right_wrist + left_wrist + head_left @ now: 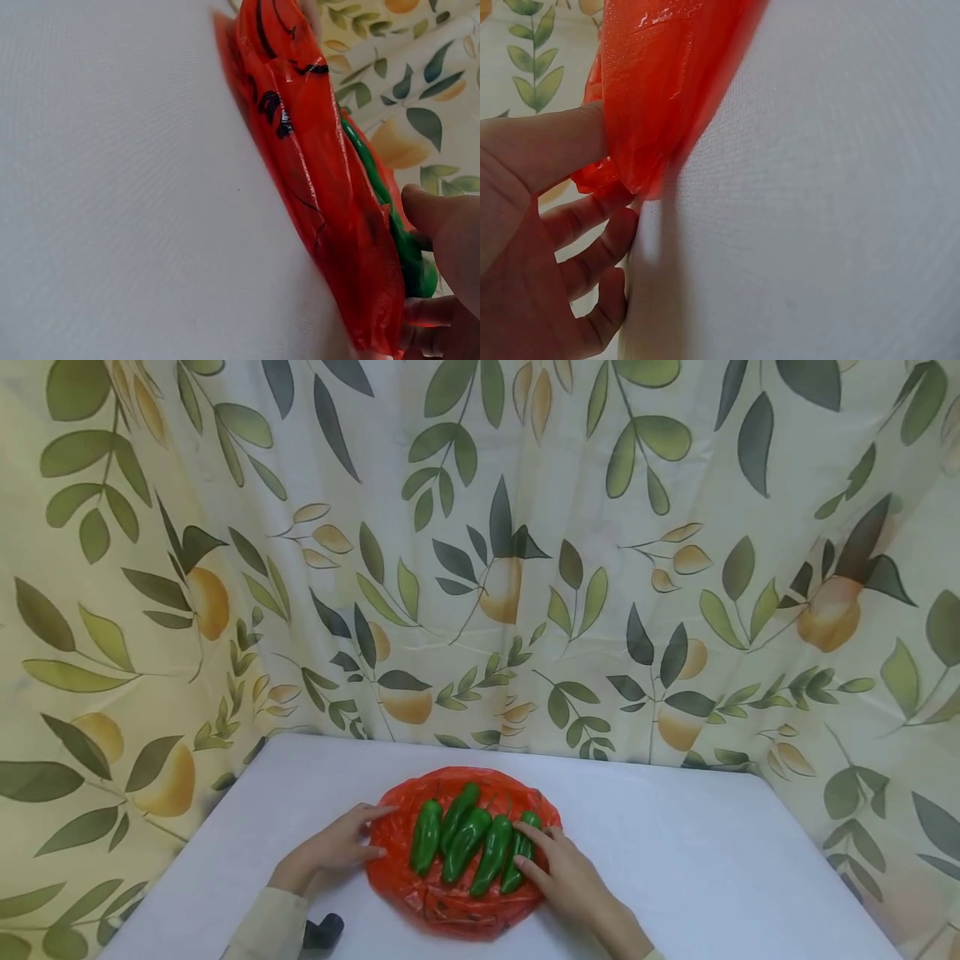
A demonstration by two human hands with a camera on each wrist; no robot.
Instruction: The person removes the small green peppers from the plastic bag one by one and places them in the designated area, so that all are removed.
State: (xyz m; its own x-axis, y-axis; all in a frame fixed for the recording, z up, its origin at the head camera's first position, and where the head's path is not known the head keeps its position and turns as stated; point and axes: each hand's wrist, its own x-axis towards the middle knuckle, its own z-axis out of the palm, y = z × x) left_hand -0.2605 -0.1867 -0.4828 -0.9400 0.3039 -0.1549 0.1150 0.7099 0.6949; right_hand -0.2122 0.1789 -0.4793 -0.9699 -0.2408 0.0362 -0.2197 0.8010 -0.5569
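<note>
Several glossy green peppers [465, 843] lie side by side on a crumpled red plastic bag [420, 906] on the white table. At the bag's left rim is my left hand [341, 843], thumb and index finger spread apart and touching the plastic. The left wrist view shows the thumb [562, 142] and index fingertip passing behind the bag's edge. My right hand [566, 877] holds the rightmost pepper [517, 864] between bent fingers and thumb, its tips reaching over it. In the right wrist view, the thumb [442, 217] partly hides that pepper [420, 274], while other fingers touch the bag.
The white table [697, 860] extends to both sides of the bag. A curtain [480, 568] printed with leaves and fruit hangs behind and beside it. A small black object [324, 932] is by the left sleeve. Black markings [274, 112] show on the bag's near side.
</note>
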